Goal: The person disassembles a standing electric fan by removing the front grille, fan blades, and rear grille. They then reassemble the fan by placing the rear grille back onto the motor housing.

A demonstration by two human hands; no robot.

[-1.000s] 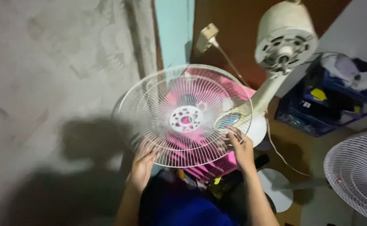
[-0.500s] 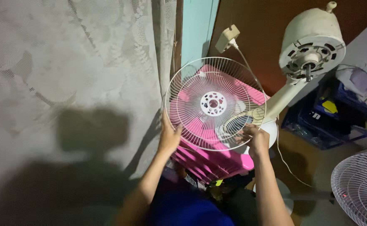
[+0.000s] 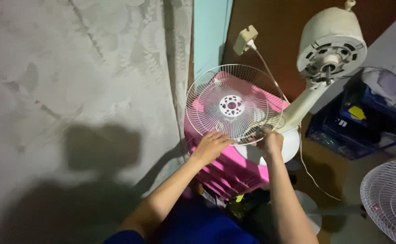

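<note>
Head view. Item: wire guard (image 3: 234, 105), round, white, with a perforated centre plate. It is off the fan; the motor (image 3: 331, 45) stands bare on its tilted neck, shaft exposed, no blade fitted. We judge the strip-down done as far as guard and blade go; whether the guard is going back on or being put aside we cannot tell, and nothing is mounted on the shaft yet.

Position: we hold the guard nearly upright, face toward us, over a pink crate (image 3: 234, 169), just beside the curtain (image 3: 71, 90) and in front of the teal door frame. It is clear of the motor, which sits up and to the right.

Our left hand (image 3: 211, 145): at the lower rim, fingers (image 3: 223, 137) curled over the bottom wires, grasping the guard from below.

Our right hand (image 3: 270, 141): at the lower right rim, fingers closed on the wires where the guard overlaps the fan's white base (image 3: 288, 144). The guard thus rises above both hands, its rim in our fingers.

Also present: plug (image 3: 245, 39) dangling on its cord; second fan (image 3: 390, 199) at the right edge; blue bin (image 3: 356, 122) of oddments.
</note>
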